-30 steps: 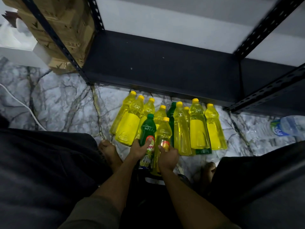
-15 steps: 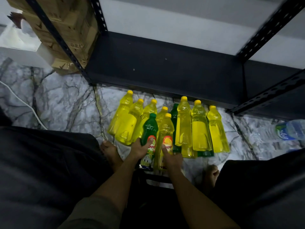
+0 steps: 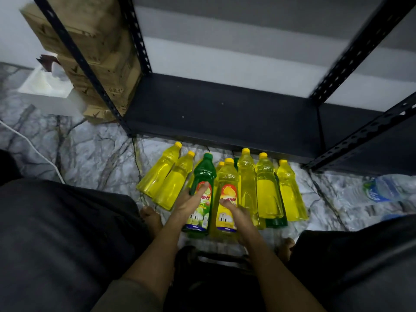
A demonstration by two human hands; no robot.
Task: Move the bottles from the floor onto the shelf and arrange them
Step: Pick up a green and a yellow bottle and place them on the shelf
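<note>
My left hand (image 3: 191, 202) grips a green bottle (image 3: 202, 174) with a red and green label. Beside it, my right hand (image 3: 238, 215) grips a yellow bottle (image 3: 226, 179) with a red and yellow label. Both bottles are raised above the cluster of several yellow bottles (image 3: 266, 190) standing on the marble floor (image 3: 90, 154). Another green bottle (image 3: 276, 221) is mostly hidden behind the yellow ones. The low black shelf (image 3: 213, 111) lies bare just beyond the bottles.
Black perforated uprights (image 3: 74, 55) frame the shelf, with more at the right (image 3: 364, 129). Stacked cardboard boxes (image 3: 94, 52) and a white tissue box (image 3: 47, 91) sit at the left. Clear water bottles (image 3: 382, 188) lie at the right. A white cable (image 3: 31, 143) crosses the floor. My knees flank the view.
Both hands have lifted their bottles up and forward from the floor cluster, the green one rising most. The view has tilted down slightly toward the shelf.
</note>
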